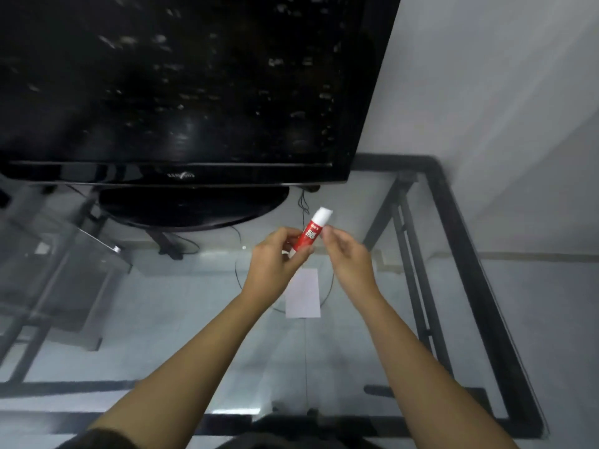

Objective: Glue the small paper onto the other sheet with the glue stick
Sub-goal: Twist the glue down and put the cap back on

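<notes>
Left hand (pixel 275 254): mine, wrapped round the red body of the glue stick (pixel 311 231), held up off the table and tilted so the white cap (pixel 322 216) points up and away. Makes sense, keeps the cap end free for the other hand.
Right hand (pixel 345 254): fingers half curled and pinched toward the cap end, just beside the stick. Can't tell if they're actually touching it, bit blurry there. Not holding anything that I can see.
Step, my guess: about to pull the cap off, it's still on.
Paper (pixel 303 294): one pale sheet lying flat on the glass table (pixel 162 319), right under my hands, partly hidden by the left wrist. Only one sheet visible from the head cam, so no clue whether it's the small one or the base sheet.
Background: big black TV (pixel 181 92) on its stand at the far edge, cables trailing under the glass.
Progress: early, nothing glued yet as far as I can judge.
</notes>
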### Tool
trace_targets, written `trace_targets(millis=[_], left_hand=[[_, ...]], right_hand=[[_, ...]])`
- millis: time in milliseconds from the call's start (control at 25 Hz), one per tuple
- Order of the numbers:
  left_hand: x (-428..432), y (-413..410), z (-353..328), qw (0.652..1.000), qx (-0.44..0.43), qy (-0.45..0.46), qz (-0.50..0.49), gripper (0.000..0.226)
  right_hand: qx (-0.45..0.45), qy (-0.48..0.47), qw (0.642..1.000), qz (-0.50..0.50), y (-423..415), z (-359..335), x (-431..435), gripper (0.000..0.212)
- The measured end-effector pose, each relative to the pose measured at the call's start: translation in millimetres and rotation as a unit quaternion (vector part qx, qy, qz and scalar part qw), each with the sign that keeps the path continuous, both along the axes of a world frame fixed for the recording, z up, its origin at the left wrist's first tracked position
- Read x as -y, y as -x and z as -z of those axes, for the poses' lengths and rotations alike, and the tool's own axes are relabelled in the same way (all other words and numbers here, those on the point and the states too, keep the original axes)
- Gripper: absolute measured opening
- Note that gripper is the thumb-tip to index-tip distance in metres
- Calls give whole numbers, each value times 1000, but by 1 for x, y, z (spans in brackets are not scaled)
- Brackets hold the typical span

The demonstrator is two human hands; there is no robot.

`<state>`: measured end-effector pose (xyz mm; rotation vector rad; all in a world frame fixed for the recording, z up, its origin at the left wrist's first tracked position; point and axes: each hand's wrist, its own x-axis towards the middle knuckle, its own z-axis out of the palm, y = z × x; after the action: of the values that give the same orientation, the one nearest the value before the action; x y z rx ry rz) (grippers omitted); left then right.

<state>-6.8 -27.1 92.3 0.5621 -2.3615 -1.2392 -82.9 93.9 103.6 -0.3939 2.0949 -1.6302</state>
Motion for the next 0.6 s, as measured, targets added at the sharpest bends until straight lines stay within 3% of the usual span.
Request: trace_targets(millis=[80,280,360,400,480,520,600], left_hand=[[1,-7,-20,1000,-12,14,9,23],[0,-21,-48,996,-67,31,52,22],[-3,-28,-51,994,-97,-28,45,21],[-5,-30,-53,987,-111,-107,44,20],[-9,-35,-58,935,-125,-325,66,23],[-10,-37,-61,884,-122,-444,77,26],[-13,-40,-67,739,-92,-662,83,29]], right_hand=[[-15,22,1000,2,-3,-22,5,17],[-10,83,996,14,-8,-50,6,24],[0,108,994,23,-9,-58,5,27],[8,119,993,22,-10,-61,4,27],[25,136,990,8,-12,-64,2,27],[32,140,990,-1,-14,-65,1,29],[37,140,989,-8,-19,-64,0,37]])
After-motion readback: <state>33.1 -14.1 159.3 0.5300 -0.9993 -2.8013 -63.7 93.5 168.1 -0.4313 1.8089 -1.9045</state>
